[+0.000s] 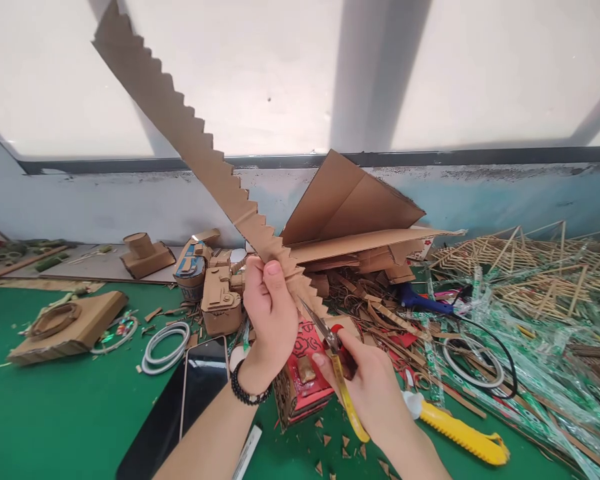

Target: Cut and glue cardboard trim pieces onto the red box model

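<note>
The left hand point(270, 313) is raised at the centre of the view, its back turned to the camera, with the fingers curled and the thumb pressed upward in a pinch. A black beaded bracelet is worn at its wrist. The right hand point(367, 383) is held lower and to the right, its fingers closed through handles, the bare forearm angled in from below.

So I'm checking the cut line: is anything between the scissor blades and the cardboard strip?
Nothing visible does. The right hand holds the scissors with their blades right at the lower end of the zigzag cardboard strip, which the left hand grips just above.
</note>
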Tool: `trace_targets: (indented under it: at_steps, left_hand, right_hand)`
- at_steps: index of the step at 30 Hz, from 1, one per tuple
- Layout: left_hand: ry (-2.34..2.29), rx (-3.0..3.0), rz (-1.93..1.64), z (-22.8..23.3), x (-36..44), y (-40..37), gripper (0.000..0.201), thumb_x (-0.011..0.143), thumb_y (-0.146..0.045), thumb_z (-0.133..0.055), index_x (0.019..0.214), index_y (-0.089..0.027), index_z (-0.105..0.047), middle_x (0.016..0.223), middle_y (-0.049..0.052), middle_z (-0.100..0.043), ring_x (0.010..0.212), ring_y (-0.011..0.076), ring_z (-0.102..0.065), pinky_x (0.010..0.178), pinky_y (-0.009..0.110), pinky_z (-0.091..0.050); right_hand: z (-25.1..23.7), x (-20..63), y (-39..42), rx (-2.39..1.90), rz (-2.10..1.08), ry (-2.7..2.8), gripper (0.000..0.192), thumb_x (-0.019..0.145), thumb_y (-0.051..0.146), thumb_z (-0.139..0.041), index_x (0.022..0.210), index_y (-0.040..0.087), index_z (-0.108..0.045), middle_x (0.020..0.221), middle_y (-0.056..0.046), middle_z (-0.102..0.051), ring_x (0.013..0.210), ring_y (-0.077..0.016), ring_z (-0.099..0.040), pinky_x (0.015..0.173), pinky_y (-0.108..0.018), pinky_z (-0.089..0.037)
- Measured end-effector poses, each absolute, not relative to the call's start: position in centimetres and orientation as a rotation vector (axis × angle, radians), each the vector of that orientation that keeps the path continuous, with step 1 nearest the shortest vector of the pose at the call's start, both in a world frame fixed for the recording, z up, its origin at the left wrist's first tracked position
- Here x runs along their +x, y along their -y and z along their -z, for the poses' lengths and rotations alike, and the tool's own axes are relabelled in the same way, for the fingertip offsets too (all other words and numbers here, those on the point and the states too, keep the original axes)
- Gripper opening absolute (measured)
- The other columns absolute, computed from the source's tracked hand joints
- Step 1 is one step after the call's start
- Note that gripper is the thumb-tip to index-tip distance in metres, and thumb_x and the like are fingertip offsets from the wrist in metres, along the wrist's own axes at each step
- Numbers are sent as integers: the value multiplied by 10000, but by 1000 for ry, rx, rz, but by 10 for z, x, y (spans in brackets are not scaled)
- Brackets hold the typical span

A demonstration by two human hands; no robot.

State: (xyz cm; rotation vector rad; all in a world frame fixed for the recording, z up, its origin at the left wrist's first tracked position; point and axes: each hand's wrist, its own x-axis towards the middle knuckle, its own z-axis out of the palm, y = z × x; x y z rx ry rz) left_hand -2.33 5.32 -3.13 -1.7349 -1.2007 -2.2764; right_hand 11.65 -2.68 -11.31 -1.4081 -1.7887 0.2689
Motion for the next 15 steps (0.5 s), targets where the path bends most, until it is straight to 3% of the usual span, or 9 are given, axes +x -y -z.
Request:
trace_targets:
  at_steps: [15]
  left_hand:
    - [1221,-1693,2272,34,-21,-51,420,1131,-473,-424,783,-239,-393,699,-63,-396,614,117,-399,602,269,-360]
  right_hand:
    - [121,116,29,-1450,-383,1767,389,1011,553,-565,783,241,-518,553,81,-467,510,-115,-335,528,-227,-278]
